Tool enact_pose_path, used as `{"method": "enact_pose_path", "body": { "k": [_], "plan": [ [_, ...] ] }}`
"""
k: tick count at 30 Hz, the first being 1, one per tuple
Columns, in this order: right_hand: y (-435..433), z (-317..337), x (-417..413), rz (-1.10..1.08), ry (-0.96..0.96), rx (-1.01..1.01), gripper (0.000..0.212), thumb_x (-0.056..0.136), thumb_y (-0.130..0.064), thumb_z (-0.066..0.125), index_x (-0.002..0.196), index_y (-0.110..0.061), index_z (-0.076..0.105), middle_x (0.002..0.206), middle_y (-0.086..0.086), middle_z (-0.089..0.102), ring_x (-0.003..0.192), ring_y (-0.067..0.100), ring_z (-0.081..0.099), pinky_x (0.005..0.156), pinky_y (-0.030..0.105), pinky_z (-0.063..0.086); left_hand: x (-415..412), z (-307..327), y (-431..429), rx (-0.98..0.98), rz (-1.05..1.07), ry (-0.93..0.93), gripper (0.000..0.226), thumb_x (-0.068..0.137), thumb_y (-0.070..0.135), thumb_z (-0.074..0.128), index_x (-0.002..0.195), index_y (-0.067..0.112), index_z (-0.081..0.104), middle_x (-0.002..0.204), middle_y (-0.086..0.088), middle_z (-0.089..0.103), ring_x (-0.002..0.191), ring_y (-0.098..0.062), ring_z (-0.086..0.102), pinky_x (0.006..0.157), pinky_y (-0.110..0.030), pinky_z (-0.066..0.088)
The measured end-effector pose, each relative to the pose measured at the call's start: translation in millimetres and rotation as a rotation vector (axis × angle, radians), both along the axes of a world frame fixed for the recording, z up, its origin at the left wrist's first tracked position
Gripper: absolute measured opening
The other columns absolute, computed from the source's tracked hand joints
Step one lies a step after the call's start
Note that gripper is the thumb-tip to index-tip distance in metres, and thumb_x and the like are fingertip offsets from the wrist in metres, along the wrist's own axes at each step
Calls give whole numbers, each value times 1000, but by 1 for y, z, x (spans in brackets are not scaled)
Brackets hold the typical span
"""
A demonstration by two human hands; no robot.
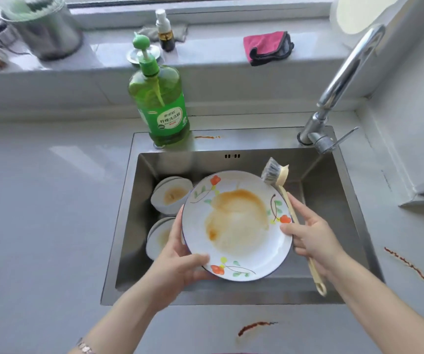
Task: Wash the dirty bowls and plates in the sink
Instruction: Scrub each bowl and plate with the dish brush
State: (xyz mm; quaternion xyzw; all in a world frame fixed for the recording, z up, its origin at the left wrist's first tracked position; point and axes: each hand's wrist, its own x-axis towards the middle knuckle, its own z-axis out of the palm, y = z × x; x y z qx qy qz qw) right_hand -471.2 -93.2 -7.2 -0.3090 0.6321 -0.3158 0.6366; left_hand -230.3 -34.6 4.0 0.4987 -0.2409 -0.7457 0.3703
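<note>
A white plate [236,226] with a flower pattern and an orange-brown stain is held over the steel sink [333,215]. My left hand [180,259] grips its lower left rim, thumb on top. My right hand [313,236] holds the cream handle of a dish brush [274,173] and touches the plate's right rim with the thumb. The brush's grey bristles stick up past the plate's upper right edge. Two stained white bowls [171,195] [158,237] lie in the sink's left side, partly hidden by the plate.
A green dish soap bottle [158,103] stands on the sink's back rim. The chrome tap [343,83] rises at the back right. A pink cloth [267,46], a small spray bottle [164,29] and a metal pot [44,29] sit on the sill. Red-brown smears [254,327] mark the counter.
</note>
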Motion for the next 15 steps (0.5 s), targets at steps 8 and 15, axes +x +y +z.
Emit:
{"method": "enact_pose_path", "body": {
  "k": [8, 15],
  "plan": [
    [2, 46, 4, 388, 712, -400, 41, 95, -27, 46, 126, -54, 45, 90, -4, 67, 89, 13, 59, 78, 28, 44, 11, 1, 11, -40, 31, 20, 104, 61, -9, 48, 133, 64, 24, 129, 7, 54, 101, -28, 65, 66, -44, 56],
    [28, 55, 21, 1100, 1070, -321, 46, 99, -28, 28, 133, -59, 29, 93, -2, 52, 92, 22, 53, 70, 30, 39, 8, 3, 15, -28, 19, 4, 105, 59, -9, 42, 132, 64, 21, 126, 7, 55, 96, -28, 67, 67, -51, 56]
  ]
}}
